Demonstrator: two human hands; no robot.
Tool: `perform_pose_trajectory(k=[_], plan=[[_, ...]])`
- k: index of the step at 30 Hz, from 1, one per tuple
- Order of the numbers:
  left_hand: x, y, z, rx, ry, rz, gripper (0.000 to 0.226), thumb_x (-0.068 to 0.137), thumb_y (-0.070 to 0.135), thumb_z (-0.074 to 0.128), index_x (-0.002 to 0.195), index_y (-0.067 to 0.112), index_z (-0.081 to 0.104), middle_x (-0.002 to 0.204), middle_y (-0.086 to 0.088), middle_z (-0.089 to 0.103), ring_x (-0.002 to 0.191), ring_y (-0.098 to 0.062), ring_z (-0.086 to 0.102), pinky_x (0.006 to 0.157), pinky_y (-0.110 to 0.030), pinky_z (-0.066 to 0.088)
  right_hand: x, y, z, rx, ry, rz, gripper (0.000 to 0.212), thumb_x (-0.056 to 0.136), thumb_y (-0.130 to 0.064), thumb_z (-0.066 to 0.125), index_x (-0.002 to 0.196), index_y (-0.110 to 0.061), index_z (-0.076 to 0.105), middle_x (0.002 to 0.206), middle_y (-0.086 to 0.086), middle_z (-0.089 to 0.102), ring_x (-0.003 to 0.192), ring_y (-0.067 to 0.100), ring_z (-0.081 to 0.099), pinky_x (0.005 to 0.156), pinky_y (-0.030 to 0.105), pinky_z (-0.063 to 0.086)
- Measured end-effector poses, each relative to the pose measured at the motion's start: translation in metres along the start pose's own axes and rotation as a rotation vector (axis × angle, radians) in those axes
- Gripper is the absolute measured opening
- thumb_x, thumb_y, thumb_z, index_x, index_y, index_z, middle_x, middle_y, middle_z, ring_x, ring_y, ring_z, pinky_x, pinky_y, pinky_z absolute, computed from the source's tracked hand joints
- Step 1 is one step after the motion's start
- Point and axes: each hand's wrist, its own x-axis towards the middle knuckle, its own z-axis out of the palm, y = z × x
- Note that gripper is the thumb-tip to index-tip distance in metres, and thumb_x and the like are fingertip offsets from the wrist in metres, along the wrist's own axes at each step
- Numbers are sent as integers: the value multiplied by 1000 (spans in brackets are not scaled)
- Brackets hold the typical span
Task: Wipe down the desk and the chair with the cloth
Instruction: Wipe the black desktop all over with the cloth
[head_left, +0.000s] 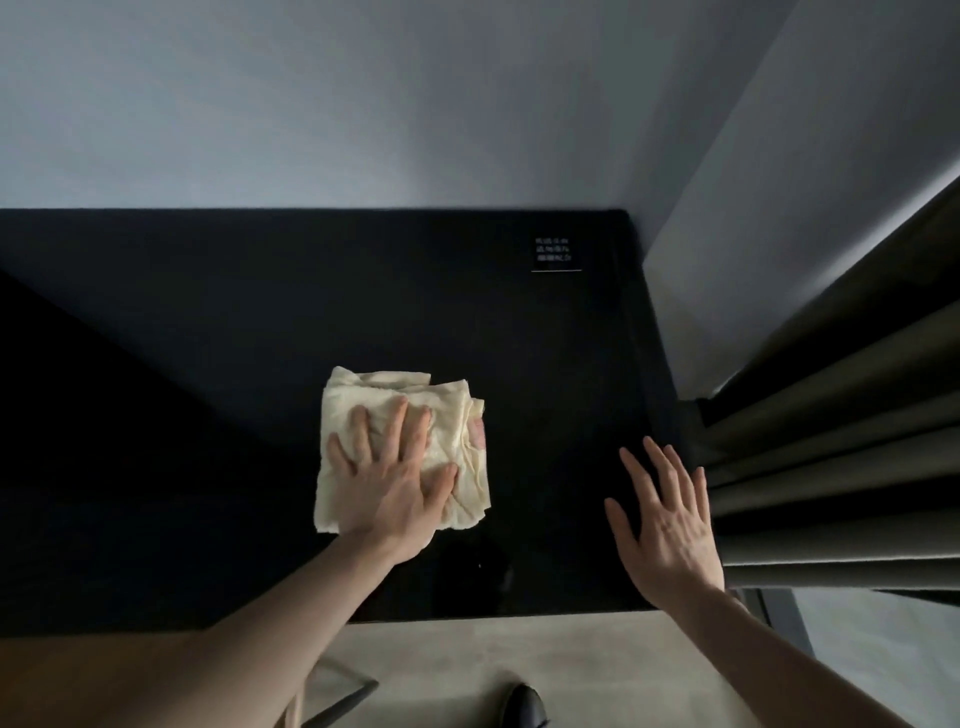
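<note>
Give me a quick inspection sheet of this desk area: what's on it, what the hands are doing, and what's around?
Surface: black desk, dark and glossy, set against a pale wall.
Job's things: cream cloth, folded and crumpled, lying flat near the desk's middle. The chair cannot be clearly made out.
Clutter: a small black sign with white lettering near the far right corner; text too small to read.
Hands: left hand presses flat on the cloth, fingers spread. Right hand is open with spread fingers over the desk's right side; touching or hovering, cannot tell.
Cables: nothing seen.
Surroundings: grey-brown curtain at right, light floor below, a dark shoe.
</note>
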Motion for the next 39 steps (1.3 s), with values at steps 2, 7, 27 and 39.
perform_pose_trajectory(k=[2,7,27,39], plan=[[12,49,-2,-22,-17,39,82,99,77,11,170,36,11,179,1,1,161,-46,2,124,-72,13,6,23,-7,44,19,86,66,105,-55,36,166,-28,35,175,4,24,162,30,18,132,57,11],[45,152,-8,6,-28,150,80,102,77,11,169,36,-7,178,1,-17,161,-47,-12,124,-73,1,6,34,-3,280,43,218,68,104,-38,58,166,-29,30,174,-1,24,157,27,28,124,53,32],[101,186,-9,30,21,322,74,101,74,24,164,37,15,176,7,4,163,-37,4,127,-64,13,5,39,-6,300,15,198,72,106,-41,51,170,-25,21,176,-5,16,156,23,26,115,50,46],[96,115,-5,52,34,246,78,99,79,15,166,39,8,177,9,-7,163,-35,-2,127,-65,14,4,34,-4,254,-21,206,70,108,-42,44,170,-28,15,178,-3,9,158,25,23,118,51,43]])
